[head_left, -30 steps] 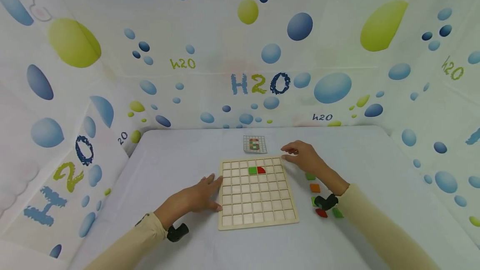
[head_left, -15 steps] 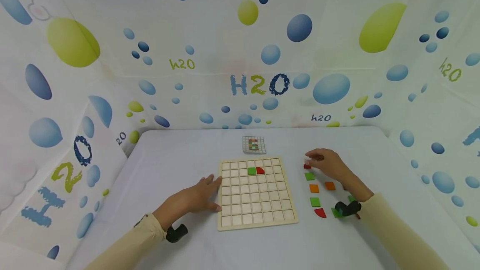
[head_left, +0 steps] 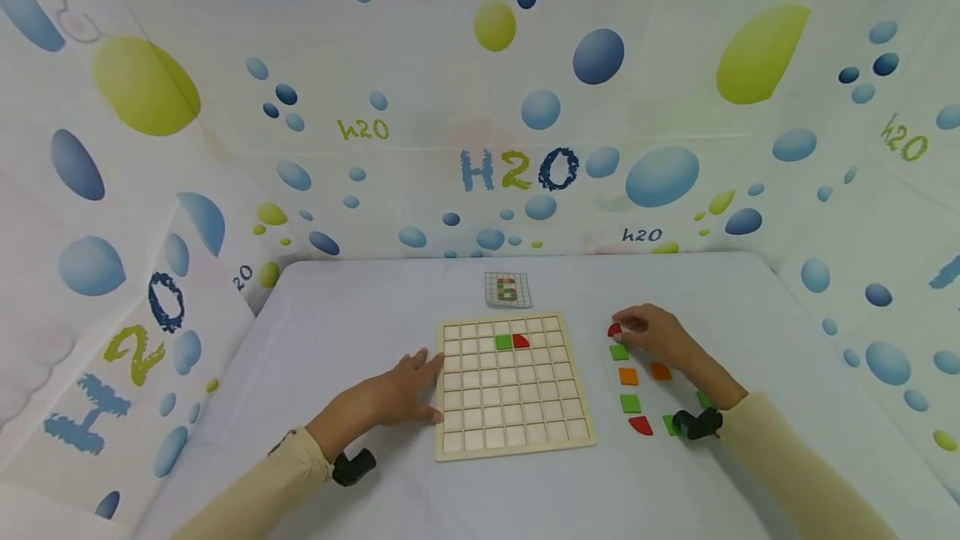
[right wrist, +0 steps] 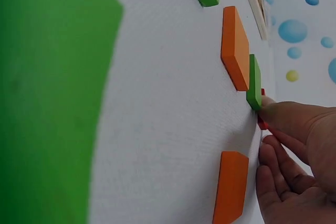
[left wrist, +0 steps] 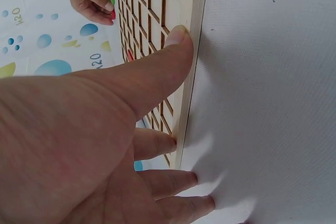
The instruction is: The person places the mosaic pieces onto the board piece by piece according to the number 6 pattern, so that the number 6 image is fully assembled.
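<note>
A wooden grid board (head_left: 517, 448) lies on the white table, with a green square tile (head_left: 504, 342) and a red quarter-circle tile (head_left: 521, 342) side by side in its cells. My left hand (head_left: 393, 390) rests at the board's left edge, fingers spread; the left wrist view shows the thumb (left wrist: 176, 43) touching the frame. To the right of the board, my right hand (head_left: 656, 336) pinches another red quarter-circle tile (head_left: 614, 329) between thumb and fingers, at the far end of a column of tiles. Its fingers partly hide that tile in the right wrist view.
Below the right hand lie green tiles (head_left: 630, 403), orange tiles (head_left: 628, 377) and a red quarter-circle (head_left: 641, 425). More tiles (head_left: 660, 371) sit under the right forearm, partly hidden. A small pattern card (head_left: 507, 290) lies behind the board. A printed curtain (head_left: 420, 190) closes the back.
My right hand has moved right from the board's far right corner to the column of tiles, and its fingers have come down on the far red tile. The left hand stays put.
</note>
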The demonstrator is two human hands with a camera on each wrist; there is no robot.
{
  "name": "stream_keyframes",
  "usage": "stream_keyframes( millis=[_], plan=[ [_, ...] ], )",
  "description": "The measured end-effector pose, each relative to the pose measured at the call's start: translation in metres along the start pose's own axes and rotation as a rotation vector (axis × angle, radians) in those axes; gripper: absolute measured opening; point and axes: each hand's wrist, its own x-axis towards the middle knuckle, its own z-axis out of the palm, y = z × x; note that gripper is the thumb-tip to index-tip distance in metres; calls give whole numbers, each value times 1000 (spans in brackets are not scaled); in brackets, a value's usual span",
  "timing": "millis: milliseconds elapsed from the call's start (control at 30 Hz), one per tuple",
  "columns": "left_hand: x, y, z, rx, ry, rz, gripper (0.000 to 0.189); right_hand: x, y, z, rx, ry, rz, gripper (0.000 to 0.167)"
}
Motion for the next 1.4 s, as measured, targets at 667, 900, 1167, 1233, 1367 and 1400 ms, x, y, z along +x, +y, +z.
stream_keyframes(
  millis=[667, 900, 1167, 1233, 1367, 1400],
  plan=[
    [-1, 2, 0, -10, -5, -16, 96, 1, -3, 3, -70, 5, -64, 26],
    [-2, 1, 0, -17, -9, -8, 96, 4, -6, 3, -73, 14, -95, 29],
    [-1, 1, -1, -12, -12, -5, 95, 8, -25, 3, -49, 21, -141, 27],
    [-1, 0, 0, -6, -11, -12, 95, 8, -32, 5, -40, 18, -157, 26],
    [0, 0, 1, 3, -7, -19, 96, 10, -48, 11, -31, 13, -176, 25],
    [0, -1, 1, 3, -7, -18, 96, 10, -52, 13, -33, 13, -174, 24]
  ],
)
